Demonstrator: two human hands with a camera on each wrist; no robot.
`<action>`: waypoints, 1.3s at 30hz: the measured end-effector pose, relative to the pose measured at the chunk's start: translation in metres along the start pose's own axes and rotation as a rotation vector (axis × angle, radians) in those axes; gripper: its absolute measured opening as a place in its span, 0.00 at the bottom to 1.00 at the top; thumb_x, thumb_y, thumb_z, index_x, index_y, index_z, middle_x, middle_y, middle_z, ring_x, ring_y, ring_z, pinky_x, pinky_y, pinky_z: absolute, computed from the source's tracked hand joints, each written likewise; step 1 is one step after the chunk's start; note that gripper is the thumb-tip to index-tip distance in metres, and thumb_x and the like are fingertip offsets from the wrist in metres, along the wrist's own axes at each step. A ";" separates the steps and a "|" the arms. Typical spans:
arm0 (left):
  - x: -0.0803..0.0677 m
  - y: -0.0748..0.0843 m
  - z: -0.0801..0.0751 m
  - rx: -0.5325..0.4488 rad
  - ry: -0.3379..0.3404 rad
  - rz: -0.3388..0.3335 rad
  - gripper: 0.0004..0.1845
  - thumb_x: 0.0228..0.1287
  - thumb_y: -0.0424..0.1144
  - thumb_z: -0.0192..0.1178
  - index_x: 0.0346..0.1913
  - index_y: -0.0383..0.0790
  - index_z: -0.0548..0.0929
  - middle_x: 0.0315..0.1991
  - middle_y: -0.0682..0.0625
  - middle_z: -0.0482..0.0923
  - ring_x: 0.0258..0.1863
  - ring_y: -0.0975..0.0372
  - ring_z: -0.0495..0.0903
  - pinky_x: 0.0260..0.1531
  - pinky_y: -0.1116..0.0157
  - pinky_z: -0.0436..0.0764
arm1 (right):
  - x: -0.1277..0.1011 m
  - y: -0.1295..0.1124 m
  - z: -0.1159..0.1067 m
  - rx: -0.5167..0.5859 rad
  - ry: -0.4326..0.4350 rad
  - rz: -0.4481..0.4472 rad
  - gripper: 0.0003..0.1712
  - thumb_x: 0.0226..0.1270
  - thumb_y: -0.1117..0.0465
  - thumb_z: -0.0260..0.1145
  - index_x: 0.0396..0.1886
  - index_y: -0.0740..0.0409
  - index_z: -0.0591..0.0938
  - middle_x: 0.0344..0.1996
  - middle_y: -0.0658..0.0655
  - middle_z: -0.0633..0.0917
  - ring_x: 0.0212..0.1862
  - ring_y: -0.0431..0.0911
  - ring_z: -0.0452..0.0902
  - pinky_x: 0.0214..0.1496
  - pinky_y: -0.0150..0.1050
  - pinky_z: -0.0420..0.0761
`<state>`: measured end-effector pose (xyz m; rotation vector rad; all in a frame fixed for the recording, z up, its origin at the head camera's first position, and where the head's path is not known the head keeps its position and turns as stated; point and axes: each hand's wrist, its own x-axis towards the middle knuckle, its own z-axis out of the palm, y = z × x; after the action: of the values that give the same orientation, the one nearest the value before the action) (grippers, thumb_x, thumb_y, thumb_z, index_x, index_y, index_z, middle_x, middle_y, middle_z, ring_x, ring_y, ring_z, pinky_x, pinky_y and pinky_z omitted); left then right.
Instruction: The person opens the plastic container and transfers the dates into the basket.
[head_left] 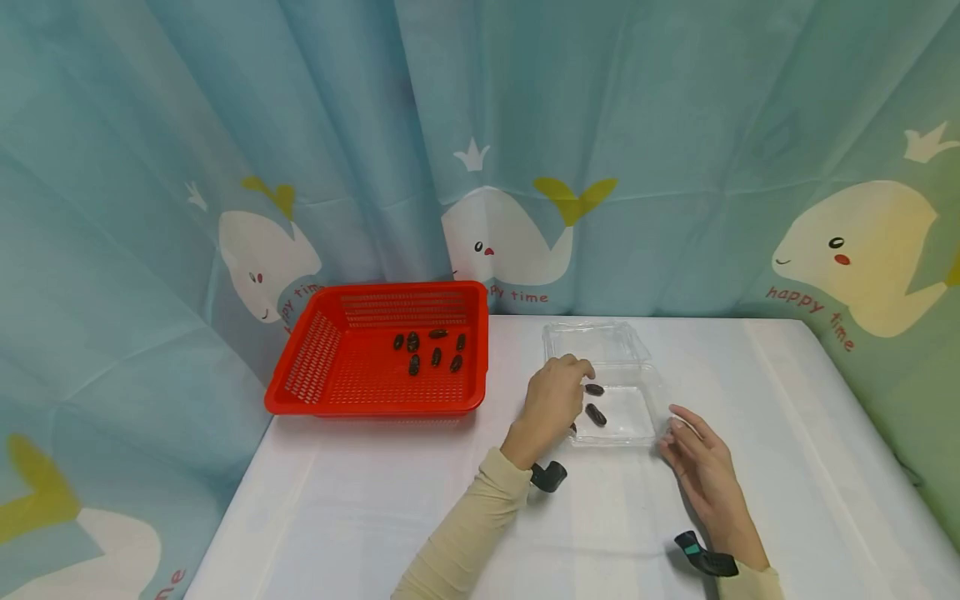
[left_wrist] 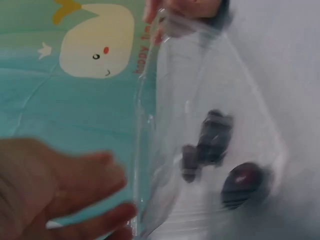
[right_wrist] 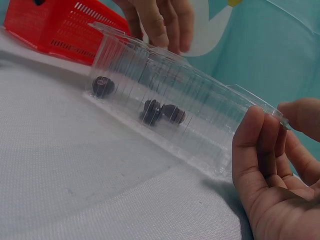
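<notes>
A clear plastic clamshell box [head_left: 632, 417] lies on the white table, its lid [head_left: 592, 340] folded back toward the curtain. Inside are three dark, glossy, date-like oval pieces [head_left: 596, 415], one partly hidden by the left wrist in the head view. My left hand [head_left: 553, 400] hovers over the box's left side. In the left wrist view its fingers [left_wrist: 100, 172] are loosely extended and hold nothing. At the right near corner, my right hand [head_left: 701, 467] pinches the box's rim. The right wrist view shows its thumb [right_wrist: 302, 117] on top and fingers [right_wrist: 250, 130] below.
To the left stands a red plastic basket [head_left: 375, 407] with perforated walls, holding several similar dark pieces [head_left: 414, 364]. A light blue curtain [head_left: 675, 100] with whale prints hangs behind the table [head_left: 360, 508]. Dark bands [head_left: 550, 477] sit on both wrists.
</notes>
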<state>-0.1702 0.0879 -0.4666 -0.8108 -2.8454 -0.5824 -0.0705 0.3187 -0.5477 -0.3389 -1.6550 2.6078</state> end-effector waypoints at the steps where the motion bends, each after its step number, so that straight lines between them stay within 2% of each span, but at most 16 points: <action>1: 0.002 -0.002 -0.002 -0.023 -0.050 0.032 0.13 0.69 0.32 0.66 0.52 0.50 0.89 0.47 0.54 0.88 0.44 0.62 0.84 0.41 0.69 0.82 | 0.000 0.000 0.000 0.002 -0.002 0.001 0.17 0.81 0.64 0.59 0.64 0.47 0.78 0.41 0.45 0.81 0.40 0.33 0.81 0.46 0.26 0.85; 5: 0.013 -0.011 -0.006 -0.105 -0.273 0.183 0.13 0.71 0.33 0.65 0.55 0.48 0.88 0.51 0.54 0.87 0.52 0.63 0.84 0.54 0.71 0.81 | 0.000 0.000 0.001 0.004 -0.002 0.004 0.17 0.81 0.64 0.59 0.64 0.47 0.78 0.42 0.45 0.81 0.40 0.33 0.81 0.46 0.26 0.85; 7: 0.019 -0.014 -0.006 -0.136 -0.363 0.245 0.13 0.71 0.33 0.65 0.55 0.46 0.88 0.52 0.53 0.87 0.54 0.63 0.84 0.58 0.72 0.79 | 0.000 -0.001 0.001 0.001 0.001 0.004 0.17 0.81 0.64 0.59 0.64 0.48 0.78 0.42 0.45 0.81 0.40 0.33 0.81 0.46 0.26 0.85; 10: 0.025 -0.018 -0.003 -0.173 -0.450 0.294 0.13 0.70 0.32 0.66 0.54 0.45 0.89 0.53 0.51 0.87 0.54 0.61 0.82 0.58 0.73 0.78 | 0.000 -0.001 0.001 0.003 0.001 0.004 0.18 0.81 0.64 0.59 0.66 0.50 0.77 0.42 0.45 0.81 0.40 0.33 0.81 0.46 0.26 0.85; 14: 0.031 -0.019 0.003 -0.163 -0.514 0.332 0.13 0.69 0.33 0.69 0.53 0.47 0.90 0.52 0.54 0.87 0.54 0.63 0.82 0.56 0.75 0.77 | 0.001 -0.001 0.001 -0.004 0.000 0.002 0.18 0.81 0.64 0.59 0.66 0.50 0.76 0.43 0.45 0.81 0.40 0.33 0.81 0.46 0.26 0.85; 18: 0.035 -0.018 0.011 -0.142 -0.546 0.377 0.12 0.68 0.33 0.69 0.51 0.47 0.90 0.50 0.55 0.87 0.51 0.66 0.84 0.50 0.79 0.77 | 0.001 -0.001 0.001 -0.012 0.004 0.002 0.18 0.81 0.64 0.59 0.65 0.48 0.76 0.43 0.44 0.81 0.40 0.33 0.81 0.46 0.26 0.85; 21: 0.036 -0.019 0.017 -0.146 -0.564 0.380 0.13 0.66 0.28 0.67 0.49 0.45 0.90 0.47 0.54 0.87 0.47 0.67 0.84 0.44 0.80 0.75 | 0.001 -0.001 0.001 0.000 0.003 0.007 0.17 0.81 0.64 0.59 0.65 0.48 0.77 0.43 0.45 0.81 0.40 0.33 0.81 0.46 0.26 0.85; 27: 0.038 -0.020 0.026 -0.105 -0.547 0.390 0.16 0.61 0.22 0.66 0.44 0.46 0.90 0.43 0.56 0.87 0.44 0.70 0.80 0.46 0.79 0.74 | 0.001 0.000 0.001 0.005 0.002 0.000 0.17 0.82 0.65 0.58 0.65 0.49 0.77 0.42 0.45 0.81 0.40 0.33 0.81 0.45 0.26 0.85; 33: 0.034 -0.017 0.031 -0.004 -0.495 0.376 0.09 0.65 0.31 0.70 0.43 0.50 0.89 0.40 0.59 0.84 0.39 0.71 0.76 0.46 0.77 0.75 | 0.002 0.001 0.001 -0.004 0.006 0.007 0.17 0.81 0.64 0.59 0.63 0.46 0.78 0.43 0.44 0.81 0.40 0.33 0.81 0.46 0.26 0.85; 39: 0.032 -0.015 0.030 0.008 -0.464 0.379 0.07 0.70 0.37 0.68 0.48 0.49 0.89 0.43 0.57 0.85 0.41 0.70 0.78 0.48 0.76 0.77 | 0.002 0.002 -0.001 -0.021 0.003 -0.007 0.17 0.81 0.64 0.59 0.64 0.47 0.77 0.43 0.44 0.81 0.40 0.33 0.81 0.46 0.26 0.85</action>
<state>-0.2054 0.1035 -0.4924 -1.6196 -2.9423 -0.3651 -0.0719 0.3191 -0.5504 -0.3371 -1.6810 2.5845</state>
